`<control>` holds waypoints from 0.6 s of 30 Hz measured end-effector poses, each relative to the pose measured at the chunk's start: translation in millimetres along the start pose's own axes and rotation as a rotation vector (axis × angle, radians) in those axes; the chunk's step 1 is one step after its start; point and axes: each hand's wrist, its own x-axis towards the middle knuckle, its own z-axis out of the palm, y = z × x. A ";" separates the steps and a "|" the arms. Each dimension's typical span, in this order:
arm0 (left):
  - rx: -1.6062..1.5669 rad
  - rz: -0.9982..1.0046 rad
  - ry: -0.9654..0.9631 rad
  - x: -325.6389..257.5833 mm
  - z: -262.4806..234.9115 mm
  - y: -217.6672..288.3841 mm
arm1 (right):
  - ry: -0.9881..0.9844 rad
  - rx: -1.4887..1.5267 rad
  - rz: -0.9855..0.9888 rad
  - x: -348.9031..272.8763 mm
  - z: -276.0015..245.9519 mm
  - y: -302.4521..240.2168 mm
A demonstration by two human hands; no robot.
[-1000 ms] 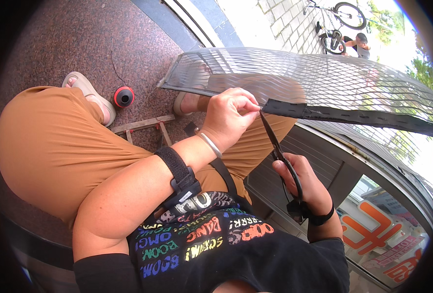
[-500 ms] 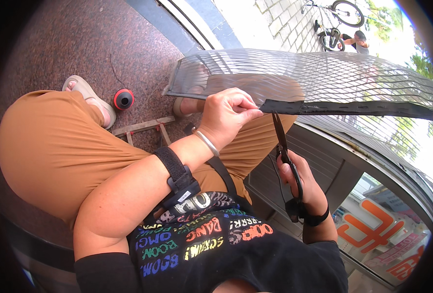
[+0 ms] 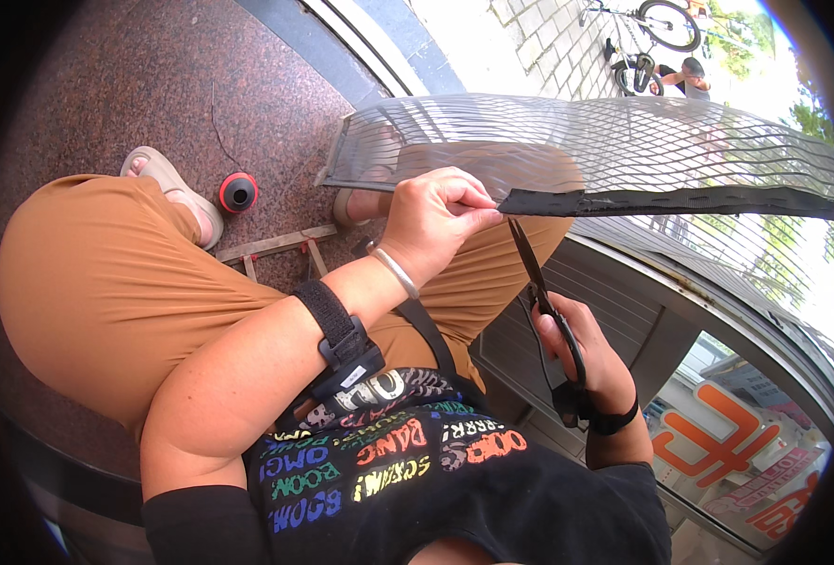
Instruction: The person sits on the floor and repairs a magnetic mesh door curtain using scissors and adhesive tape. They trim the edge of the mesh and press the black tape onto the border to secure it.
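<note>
A see-through sheet with dark wavy lines (image 3: 690, 155) stretches across my lap and off to the right, edged with a black fabric strip (image 3: 681, 201). My left hand (image 3: 443, 215) pinches the near edge at the strip's left end, thumb against fingers. Just below that pinch are the tips of black-bladed scissors (image 3: 530, 259), pointing up and to the left. My right hand (image 3: 582, 344) is wrapped round the scissor handles. The blades look nearly together, and whether they touch the strip I cannot tell.
A black-and-red round object (image 3: 238, 192) with a thin cord lies on the speckled floor (image 3: 153, 85) by my sandal. Between my feet is a small wooden frame (image 3: 280, 243). A glass-fronted metal frame (image 3: 666, 320) stands at right; beyond it are a bicycle (image 3: 643, 56) and a person (image 3: 692, 80).
The scissors have shifted a little left, bringing their tips close under my left fingertips. The black strip sits slightly higher at the right. My left hand has hardly moved.
</note>
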 end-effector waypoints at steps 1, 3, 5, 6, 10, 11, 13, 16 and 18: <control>-0.009 -0.001 0.001 0.1 0.1 -0.2 | -0.002 -0.010 0.004 0.4 -0.6 -1.0; -0.008 0.001 0.006 -0.1 0.5 -0.9 | -0.001 -0.027 0.018 0.3 -1.9 -3.3; 0.007 0.009 0.007 -0.2 0.5 -1.4 | 0.004 -0.041 0.037 0.5 -3.0 -5.6; 0.021 0.017 0.006 -0.1 0.3 -1.5 | 0.002 -0.047 0.047 0.6 -3.4 -7.6; 0.033 0.024 0.009 -0.4 0.4 -0.8 | -0.006 -0.086 0.067 2.3 -4.7 -11.5; 0.035 0.028 0.011 -0.5 0.5 -0.6 | -0.008 -0.100 0.068 3.0 -5.1 -11.7; 0.040 0.037 0.015 -0.4 0.7 -0.3 | -0.014 -0.123 0.095 5.1 -7.6 -15.5; 0.049 0.043 0.014 -0.2 0.1 -1.8 | -0.032 -0.181 0.124 5.5 -13.1 -25.4; 0.045 0.044 0.020 0.1 0.3 -2.3 | -0.029 -0.218 0.128 4.7 -16.7 -34.6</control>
